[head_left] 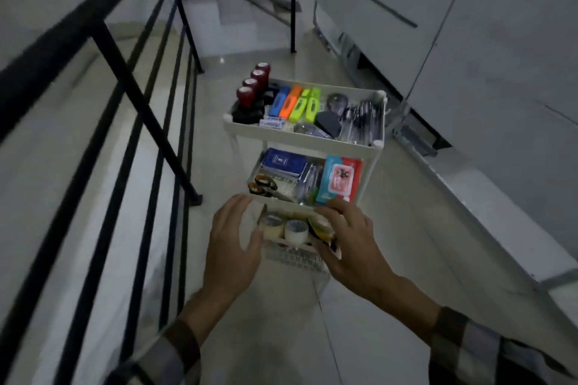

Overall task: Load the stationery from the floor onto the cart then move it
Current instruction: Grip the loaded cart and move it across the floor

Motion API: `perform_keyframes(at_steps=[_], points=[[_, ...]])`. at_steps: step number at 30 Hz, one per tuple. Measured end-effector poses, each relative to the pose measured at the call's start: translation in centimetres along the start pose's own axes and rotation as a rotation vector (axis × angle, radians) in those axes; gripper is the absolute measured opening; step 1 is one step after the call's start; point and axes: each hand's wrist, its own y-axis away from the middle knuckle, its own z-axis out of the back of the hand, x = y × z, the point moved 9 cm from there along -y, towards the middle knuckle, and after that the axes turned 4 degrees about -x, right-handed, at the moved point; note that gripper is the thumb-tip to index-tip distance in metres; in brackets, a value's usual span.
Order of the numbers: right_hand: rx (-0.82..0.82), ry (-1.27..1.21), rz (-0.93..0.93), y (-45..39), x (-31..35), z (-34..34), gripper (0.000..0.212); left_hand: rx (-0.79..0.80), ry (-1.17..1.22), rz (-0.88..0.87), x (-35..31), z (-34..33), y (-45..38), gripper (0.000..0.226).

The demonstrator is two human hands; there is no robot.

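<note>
A white three-tier cart (300, 134) stands on the tiled floor ahead of me. Its top tray holds red-capped stamps (253, 87), coloured highlighters (297, 105) and a bundle of pens (362, 122). The middle tray carries a blue box (283, 162), scissors (266, 187) and a red-and-blue wipes pack (339, 180). Tape rolls (286, 228) sit in the bottom tray above a ruler (295, 259). My left hand (233, 237) hovers open at the bottom tray's left side. My right hand (347, 241) rests spread over its right side by a yellow-black item (322, 230); any grip is unclear.
A black metal railing (125, 87) runs along the left, close to the cart. White panels and a metal rail (438, 150) line the right wall. Stairs (250, 3) rise at the far end. The tiled passage between railing and wall is narrow.
</note>
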Motion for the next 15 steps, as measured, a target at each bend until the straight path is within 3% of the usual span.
perform_keyframes(at_steps=[9, 15], points=[[0.065, -0.149, -0.203, -2.0, 9.1, 17.5, 0.057, 0.074, 0.039, 0.291, -14.6, 14.1, -1.9, 0.057], [-0.006, -0.184, -0.308, -3.8, 11.6, 24.5, 0.056, 0.040, 0.115, 0.318, -21.6, 17.9, -3.6, 0.058]])
